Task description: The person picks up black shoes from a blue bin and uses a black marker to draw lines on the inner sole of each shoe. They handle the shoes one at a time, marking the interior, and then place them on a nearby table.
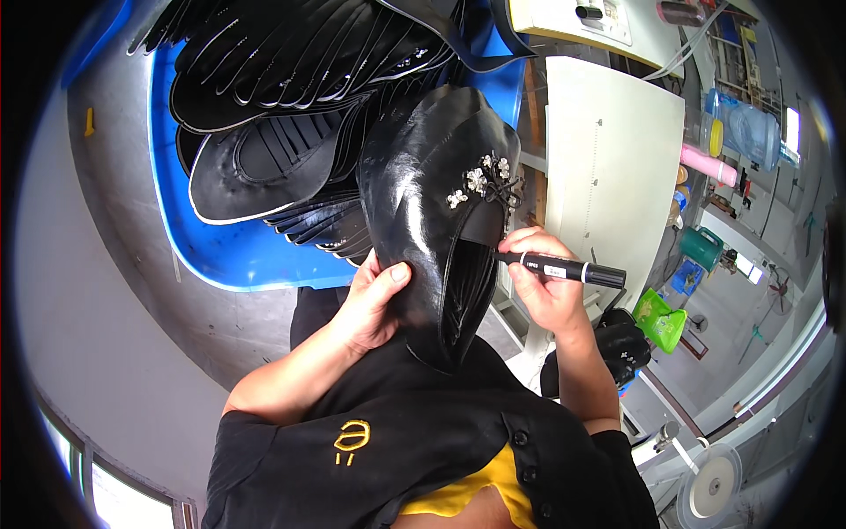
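A glossy black shoe upper with pale flower ornaments and a dark bow stands close in front of my chest. My left hand grips its left side, thumb on the outer face and fingers behind. Between the thumb and fingers of my right hand is a black marker pen. The pen's left end meets the edge of the upper's opening; whether the tip touches it I cannot tell. Several dark folded layers show inside that opening.
A blue plastic tub at the upper left holds stacks of black shoe uppers. To the right stands a white table. Beyond my right forearm are another dark upper, a green basket and a white reel.
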Available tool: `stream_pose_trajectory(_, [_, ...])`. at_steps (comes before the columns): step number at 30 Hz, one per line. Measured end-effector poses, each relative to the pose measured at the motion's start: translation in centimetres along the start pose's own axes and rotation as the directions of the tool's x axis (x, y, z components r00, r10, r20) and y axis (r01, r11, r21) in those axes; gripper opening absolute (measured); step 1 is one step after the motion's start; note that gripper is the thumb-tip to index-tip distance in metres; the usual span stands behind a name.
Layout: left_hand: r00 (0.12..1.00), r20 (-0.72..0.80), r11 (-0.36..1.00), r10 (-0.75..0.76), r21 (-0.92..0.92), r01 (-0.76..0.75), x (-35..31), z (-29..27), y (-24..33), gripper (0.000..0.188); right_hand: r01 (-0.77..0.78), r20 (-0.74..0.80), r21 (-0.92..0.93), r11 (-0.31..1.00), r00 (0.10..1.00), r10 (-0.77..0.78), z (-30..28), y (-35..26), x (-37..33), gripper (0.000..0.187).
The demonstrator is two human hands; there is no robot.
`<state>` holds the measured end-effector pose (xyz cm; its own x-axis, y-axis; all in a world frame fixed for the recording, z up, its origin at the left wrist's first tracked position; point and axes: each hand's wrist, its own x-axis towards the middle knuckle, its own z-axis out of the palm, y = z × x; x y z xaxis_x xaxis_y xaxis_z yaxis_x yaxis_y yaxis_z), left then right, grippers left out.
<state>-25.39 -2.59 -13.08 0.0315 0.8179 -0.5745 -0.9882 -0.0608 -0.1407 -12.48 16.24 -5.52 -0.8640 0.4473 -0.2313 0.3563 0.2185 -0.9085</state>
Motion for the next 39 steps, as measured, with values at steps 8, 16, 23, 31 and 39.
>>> stream_pose_trajectory(8, [1.000, 0.003, 1.000, -0.020, -0.003, 0.020, -0.1, 0.0, 0.2, 0.050, -0.049, -0.025, 0.053, 0.997, 0.998, 0.050, 0.1, -0.2, 0.0, 0.017])
stream_pose_trajectory(16, [1.000, 0.003, 1.000, -0.018, -0.010, 0.018, -0.2, 0.2, 0.4, 0.052, -0.031, -0.008, 0.066, 0.997, 0.999, 0.031, 0.1, -0.2, -0.1, 0.017])
stream_pose_trajectory(23, [1.000, -0.007, 1.000, -0.006, -0.002, 0.006, -0.3, 0.4, 0.6, 0.051, -0.011, -0.059, 0.082, 0.997, 0.998, 0.016, 0.4, -0.2, 0.3, 0.019])
stream_pose_trajectory(31, [1.000, 0.010, 0.999, -0.024, -0.033, 0.024, -0.2, 0.2, 0.6, 0.052, 0.005, -0.032, 0.028, 1.000, 0.999, -0.004, 0.3, -0.7, 0.8, 0.022])
stream_pose_trajectory(39, [1.000, -0.009, 0.999, -0.021, -0.024, 0.021, -0.1, 0.3, 0.6, 0.054, 0.147, 0.105, -0.092, 0.985, 0.985, -0.137, -0.3, -1.5, 1.5, 0.026])
